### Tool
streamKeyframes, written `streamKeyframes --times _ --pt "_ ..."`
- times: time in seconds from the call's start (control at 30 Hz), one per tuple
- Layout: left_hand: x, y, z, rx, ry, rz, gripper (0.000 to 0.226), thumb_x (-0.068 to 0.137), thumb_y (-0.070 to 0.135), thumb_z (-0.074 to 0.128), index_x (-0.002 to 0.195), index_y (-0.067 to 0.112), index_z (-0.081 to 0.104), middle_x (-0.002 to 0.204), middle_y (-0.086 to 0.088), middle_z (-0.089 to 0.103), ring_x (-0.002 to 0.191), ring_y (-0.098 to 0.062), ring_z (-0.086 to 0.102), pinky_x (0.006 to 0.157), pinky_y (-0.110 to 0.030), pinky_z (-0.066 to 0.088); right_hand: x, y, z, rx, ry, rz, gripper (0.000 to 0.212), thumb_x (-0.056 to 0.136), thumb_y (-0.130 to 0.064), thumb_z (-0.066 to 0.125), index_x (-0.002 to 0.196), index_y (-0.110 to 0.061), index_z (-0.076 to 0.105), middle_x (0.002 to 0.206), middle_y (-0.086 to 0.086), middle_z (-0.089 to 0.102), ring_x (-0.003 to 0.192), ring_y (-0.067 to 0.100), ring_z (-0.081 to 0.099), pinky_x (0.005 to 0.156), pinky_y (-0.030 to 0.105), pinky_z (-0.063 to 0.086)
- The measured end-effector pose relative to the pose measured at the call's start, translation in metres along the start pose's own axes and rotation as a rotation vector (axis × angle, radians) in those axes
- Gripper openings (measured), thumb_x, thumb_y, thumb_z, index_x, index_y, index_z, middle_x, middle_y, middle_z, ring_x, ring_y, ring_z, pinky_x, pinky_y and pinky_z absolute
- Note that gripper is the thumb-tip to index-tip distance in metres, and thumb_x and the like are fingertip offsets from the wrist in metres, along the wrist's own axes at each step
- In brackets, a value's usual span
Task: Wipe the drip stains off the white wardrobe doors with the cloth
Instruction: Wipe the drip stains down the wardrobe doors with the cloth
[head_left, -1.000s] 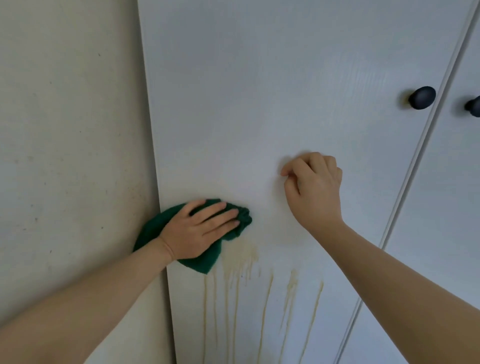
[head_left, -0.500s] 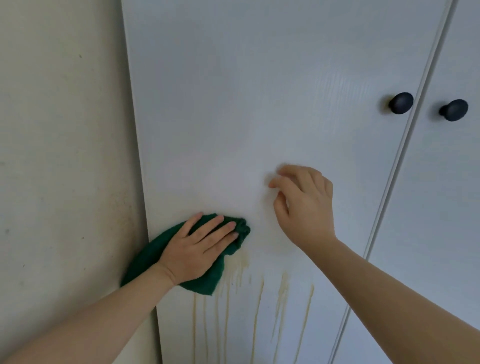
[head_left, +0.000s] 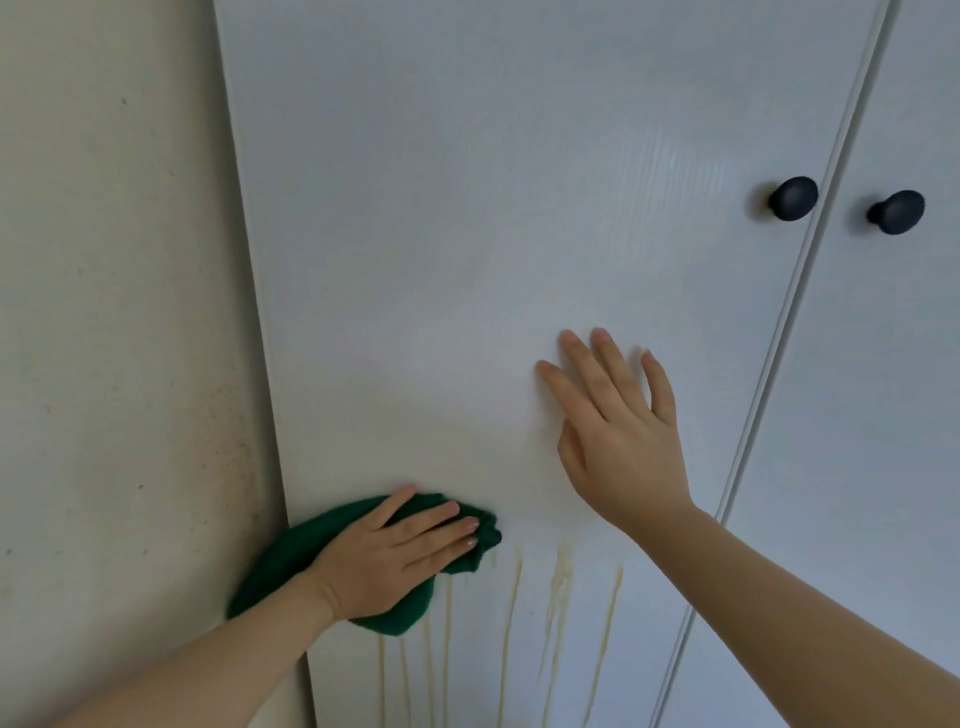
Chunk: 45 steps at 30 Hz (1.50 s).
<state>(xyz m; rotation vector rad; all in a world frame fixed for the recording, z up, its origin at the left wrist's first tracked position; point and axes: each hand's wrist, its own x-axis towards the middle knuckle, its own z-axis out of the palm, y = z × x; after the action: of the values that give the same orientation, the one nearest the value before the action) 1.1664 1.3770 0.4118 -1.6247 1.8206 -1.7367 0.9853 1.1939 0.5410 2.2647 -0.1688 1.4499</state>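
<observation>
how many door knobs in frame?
2. Left knob sits near the left door's right edge; right knob sits just across the gap on the right door. More could lie outside the frame.

wardrobe door (head_left: 467, 208): showing smooth white, faintly grained, soft sheen | cloth (head_left: 280, 566): looking like soft matt fabric | door knob (head_left: 793, 198): looking dark, matt | wall (head_left: 104, 312) left of door: looking rough, matt

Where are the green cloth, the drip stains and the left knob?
green cloth (head_left: 278, 569): head view, uncovered left fold.
drip stains (head_left: 561, 577): head view, thickest streak.
left knob (head_left: 793, 198): head view, round face.
</observation>
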Motion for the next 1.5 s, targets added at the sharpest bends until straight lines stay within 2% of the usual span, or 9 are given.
streamKeyframes --times 0.2,0.47,0.57,0.73,0.87,0.93,1.2,1.37,1.5 --pt "0.094 -0.050 -0.026 -0.007 0.299 -0.701 0.043 0.093 0.015 0.039 0.135 0.005 0.038 0.151 -0.010 0.024 0.145 -0.019 0.006 0.117 -0.046 0.009 -0.004 -0.003 -0.001 -0.014 0.016 -0.004 0.047 0.083 -0.008 0.045 0.129 -0.007 0.052 0.142 0.013 0.044 0.136 0.030 0.030 0.113 0.046 0.013" --pt "-0.004 0.019 0.003 0.034 -0.073 0.202 0.047 0.101 0.011 0.011 0.147 0.007 0.017 0.145 0.007 0.036 0.134 -0.022 0.029 0.118 -0.045 -0.003 -0.030 -0.006 -0.005 -0.064 0.005 -0.015 0.060 0.076 -0.003 0.052 0.135 -0.010 0.042 0.144 0.011 0.041 0.136 0.029 0.030 0.113 0.045 0.013" --pt "0.017 -0.003 -0.009 0.049 0.002 0.065 0.045 0.099 0.007 0.024 0.144 0.008 0.026 0.151 0.002 0.023 0.138 -0.020 0.026 0.118 -0.045 0.005 -0.031 -0.001 -0.007 -0.077 -0.017 -0.013 0.065 0.076 -0.004 0.052 0.139 -0.009 0.036 0.145 0.011 0.039 0.136 0.029 0.028 0.114 0.044 0.010" --pt "0.059 -0.015 -0.010 -0.036 0.183 -0.382 0.042 0.092 0.007 0.040 0.133 0.005 0.041 0.138 -0.010 0.040 0.139 -0.026 0.026 0.117 -0.044 0.013 -0.040 -0.005 -0.005 -0.056 -0.075 0.021 0.068 0.076 -0.003 0.052 0.141 -0.011 0.033 0.146 0.012 0.039 0.136 0.030 0.026 0.113 0.045 0.010" --pt "0.019 0.004 0.002 0.004 -0.111 0.476 0.043 0.095 0.015 0.036 0.136 0.012 0.047 0.144 0.004 0.042 0.133 -0.019 0.032 0.118 -0.043 -0.005 -0.051 -0.007 -0.007 -0.041 -0.106 -0.003 0.071 0.073 -0.003 0.054 0.140 -0.017 0.033 0.144 0.013 0.041 0.135 0.031 0.028 0.111 0.047 0.015" --pt "0.019 -0.004 -0.007 0.064 -0.189 0.597 0.050 0.087 0.021 0.055 0.135 0.014 0.049 0.145 0.005 0.041 0.135 -0.017 0.034 0.118 -0.044 -0.006 -0.050 -0.005 -0.008 -0.016 -0.082 0.021 0.072 0.073 -0.001 0.055 0.140 -0.019 0.033 0.144 0.013 0.042 0.135 0.030 0.028 0.112 0.045 0.014" --pt "0.107 -0.027 -0.023 0.097 0.182 -0.425 0.040 0.096 0.007 0.031 0.136 0.004 0.039 0.141 -0.011 0.044 0.135 -0.030 0.028 0.114 -0.047 0.015 -0.046 0.006 -0.014 0.023 -0.025 0.165 0.068 0.075 -0.003 0.055 0.138 -0.016 0.033 0.142 0.017 0.043 0.133 0.031 0.028 0.108 0.046 0.016" --pt "0.056 0.049 0.001 0.067 -0.092 0.236 0.063 0.089 0.028 0.044 0.143 0.004 0.021 0.146 0.008 0.037 0.137 -0.025 0.020 0.117 -0.044 -0.007 -0.065 0.007 -0.014 0.059 -0.055 0.180 0.073 0.071 0.001 0.056 0.138 -0.014 0.032 0.141 0.016 0.044 0.132 0.030 0.028 0.107 0.046 0.019" --pt "0.070 0.033 -0.010 0.051 -0.006 0.076 0.045 0.094 0.015 0.040 0.139 0.010 0.034 0.147 0.006 0.033 0.135 -0.022 0.028 0.117 -0.048 0.001 -0.074 0.022 -0.019 0.037 -0.066 0.203 0.073 0.072 -0.001 0.056 0.139 -0.014 0.032 0.141 0.015 0.043 0.133 0.030 0.029 0.107 0.045 0.020"
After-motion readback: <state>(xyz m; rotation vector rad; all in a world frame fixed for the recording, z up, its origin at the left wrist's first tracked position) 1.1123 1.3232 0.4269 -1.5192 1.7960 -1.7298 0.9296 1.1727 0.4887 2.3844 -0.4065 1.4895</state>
